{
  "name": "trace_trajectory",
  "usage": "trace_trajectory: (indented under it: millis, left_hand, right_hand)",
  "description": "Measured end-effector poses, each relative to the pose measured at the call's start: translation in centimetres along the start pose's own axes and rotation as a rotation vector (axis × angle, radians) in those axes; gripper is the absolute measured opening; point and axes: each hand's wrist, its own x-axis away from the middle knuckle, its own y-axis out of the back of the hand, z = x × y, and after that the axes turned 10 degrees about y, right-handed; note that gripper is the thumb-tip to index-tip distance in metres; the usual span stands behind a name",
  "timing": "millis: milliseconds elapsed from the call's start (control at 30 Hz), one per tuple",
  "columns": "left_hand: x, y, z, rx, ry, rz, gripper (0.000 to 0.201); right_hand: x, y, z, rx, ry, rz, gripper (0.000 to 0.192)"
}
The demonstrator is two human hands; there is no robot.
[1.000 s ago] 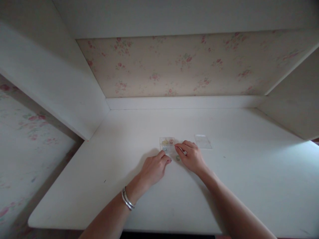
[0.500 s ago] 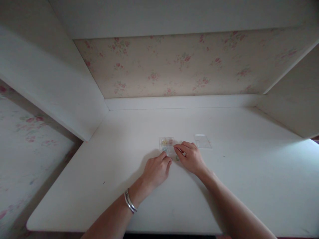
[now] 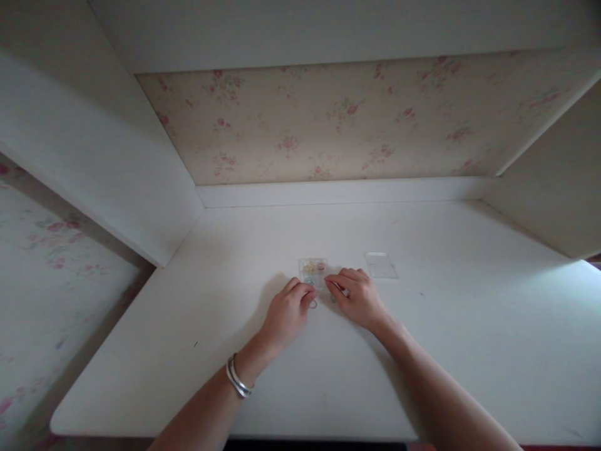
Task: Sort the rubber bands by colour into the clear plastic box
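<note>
Clear box (image 3: 313, 270) just beyond both hands (fingers curled); left hand (image 3: 286, 315), right hand (image 3: 357, 300) touching it.

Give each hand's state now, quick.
Left hand: fingers pinched at a small ring; hold unclear.
Right hand: fingers curled beside the clear box; contents cannot be told.

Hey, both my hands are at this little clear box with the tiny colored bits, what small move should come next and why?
Probably drop the small ring at your left hand into the clear box. The box sits open just beyond your fingertips, its lid lies apart to the right, and your right hand rests at the box's near edge, seemingly steadying it.
</note>
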Motion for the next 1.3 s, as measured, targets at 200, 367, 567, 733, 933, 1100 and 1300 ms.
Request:
trace_trajectory:
  millis: [200, 367, 567, 733, 933, 1100, 1300]
  left_hand:
    - [-0.5, 0.1, 0.3, 0.031, -0.003, -0.092, 0.021]
    - [-1.3, -0.2, 0.6, -0.004, -0.012, -0.155, 0.018]
    - [-1.7, -0.6, 0.8, -0.067, -0.002, -0.141, 0.019]
    - [-1.4, 0.0, 1.0, -0.046, -0.005, -0.157, 0.022]
    - [-1.1, 0.6, 1.1, -0.030, 0.014, -0.190, 0.022]
    - [-1.0, 0.7, 0.8, -0.018, 0.004, -0.179, 0.022]
    - [-0.8, 0.9, 0.6, -0.001, -0.014, -0.207, 0.021]
  right_hand:
    - [0.0, 0.4, 0.5, -0.017, 0.062, 0.057, 0.022]
    - [0.0, 0.6, 1.5, -0.020, 0.177, 0.237, 0.018]
    - [-0.1, 0.2, 2.5, 0.002, 0.222, 0.365, 0.017]
    - [-0.1, 0.2, 2.5, -0.027, 0.185, 0.409, 0.019]
    - [-0.2, 0.4, 3.1, 0.005, 0.159, 0.468, 0.020]
    - [-0.3, 0.6, 3.2, 0.008, 0.162, 0.446, 0.017]
    - [-0.7, 0.7, 2.2, -0.057, 0.071, 0.245, 0.018]
